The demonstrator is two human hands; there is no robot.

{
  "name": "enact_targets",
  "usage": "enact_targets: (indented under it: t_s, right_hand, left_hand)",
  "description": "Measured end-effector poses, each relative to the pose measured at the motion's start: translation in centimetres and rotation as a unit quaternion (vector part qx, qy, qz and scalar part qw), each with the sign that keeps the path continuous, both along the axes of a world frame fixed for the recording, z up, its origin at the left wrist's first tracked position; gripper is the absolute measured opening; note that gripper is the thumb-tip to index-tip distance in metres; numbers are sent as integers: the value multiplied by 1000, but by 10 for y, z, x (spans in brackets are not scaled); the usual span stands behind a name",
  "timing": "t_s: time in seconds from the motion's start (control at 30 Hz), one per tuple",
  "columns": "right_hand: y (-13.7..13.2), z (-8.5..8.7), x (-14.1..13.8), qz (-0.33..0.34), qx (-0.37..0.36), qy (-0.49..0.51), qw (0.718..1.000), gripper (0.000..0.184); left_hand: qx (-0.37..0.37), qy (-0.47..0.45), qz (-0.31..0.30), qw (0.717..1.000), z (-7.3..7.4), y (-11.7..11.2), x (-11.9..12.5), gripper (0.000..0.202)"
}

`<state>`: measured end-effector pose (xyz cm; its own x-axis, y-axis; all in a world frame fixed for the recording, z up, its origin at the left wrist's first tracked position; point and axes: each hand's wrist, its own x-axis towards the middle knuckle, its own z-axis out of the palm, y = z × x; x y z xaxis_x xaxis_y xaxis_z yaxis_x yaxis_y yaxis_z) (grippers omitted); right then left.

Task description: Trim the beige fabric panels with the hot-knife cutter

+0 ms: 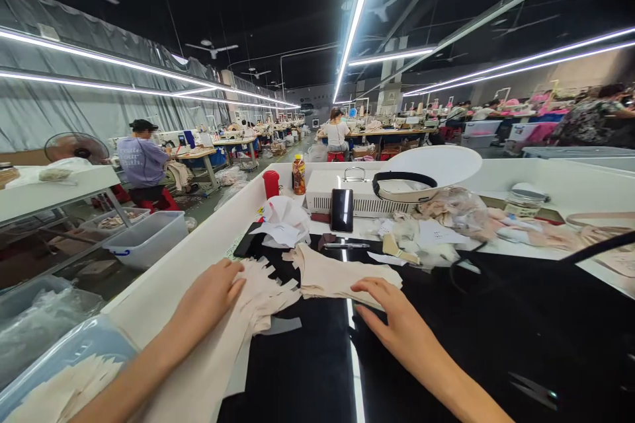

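My left hand [208, 301] lies flat, fingers together, on a fanned stack of beige cut fabric pieces [258, 297] at the left of a glossy black table [496, 330]. Fingers spread, my right hand [391, 317] rests on the black surface, with its fingertips touching the near edge of a second beige fabric pile [337, 274]. Neither hand grips anything.
Behind the piles lie white paper [282, 221], a pen [344, 246], a black phone [342, 209], a white machine box [357, 195], a red cup [270, 184] and a bottle [298, 174]. Scissors [533, 388] lie near right. Bins [146, 238] stand left. Other people sew at distant tables.
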<state>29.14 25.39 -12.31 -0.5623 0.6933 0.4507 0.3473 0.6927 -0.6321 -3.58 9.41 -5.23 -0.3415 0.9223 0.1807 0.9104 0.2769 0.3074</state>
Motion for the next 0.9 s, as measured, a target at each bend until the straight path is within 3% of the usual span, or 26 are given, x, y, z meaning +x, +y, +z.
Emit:
enact_targets:
  t_s: [0.1,0.2,0.47,0.67,0.9]
  right_hand:
    - [-21,0,-3,46,-31,-12,998,18]
    - [-35,0,-7,86,-51,-18,995,16]
    - [-50,-3,-13,170,-76,-43,982,15]
    - [-51,-10,-16,194,-83,-54,976,14]
    - [-59,-8,-14,198,-107,-83,971,17]
  left_hand:
    - [-34,-2,42,999,-11,-28,-15,28]
    - [-37,-29,50,998,-26,-39,-18,26]
    - [19,-68,25,997,-36,-46,-19,30]
    - [56,-67,62,994,-45,-50,-22,36]
    - [54,-70,85,992,-54,-46,-31,33]
